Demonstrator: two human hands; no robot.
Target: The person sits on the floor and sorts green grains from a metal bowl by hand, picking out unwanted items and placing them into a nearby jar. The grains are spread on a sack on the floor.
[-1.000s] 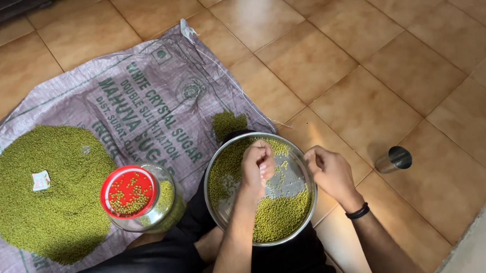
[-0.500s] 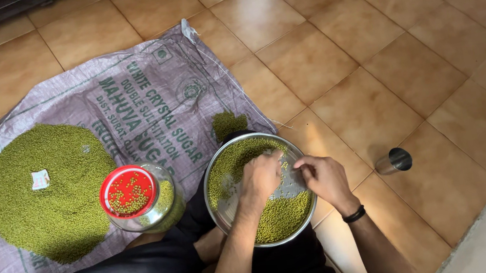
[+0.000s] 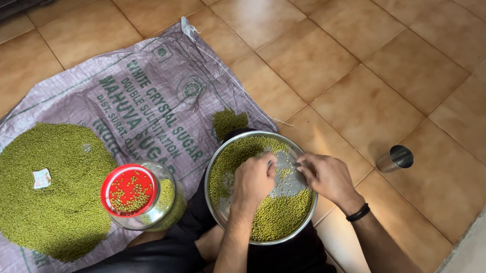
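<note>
Both hands are down in the steel plate [image 3: 224, 210] on our lap. Our left hand [image 3: 253, 180] lies curled over the green beans [image 3: 276, 214], knuckles up, fingers bent loosely and resting on the plate's bare middle; we cannot tell whether it holds any beans. Our right hand [image 3: 328, 175] sits just beside it at the plate's right rim, fingertips drawn together and touching the metal near a few scattered beans; whether anything is pinched between them is too small to tell. A black band [image 3: 358, 212] circles the right wrist.

Beans in the plate lie in two lots: one heap toward us below the hands, one beyond the left hand at the far rim, with a cleared strip between.

Left of the left hand, near the plate, stands a glass jar [image 3: 165, 203] with a red lid [image 3: 128, 190]; some beans lie on the lid. Farther left, a large bean pile [image 3: 49, 190] spreads on a printed sack [image 3: 137, 102], with a small white slip [image 3: 41, 179] on top. A small bean heap [image 3: 228, 122] lies on the sack just past the plate. Right of the right hand, well apart, a steel cup [image 3: 395, 158] lies on the tile floor [image 3: 339, 39].
</note>
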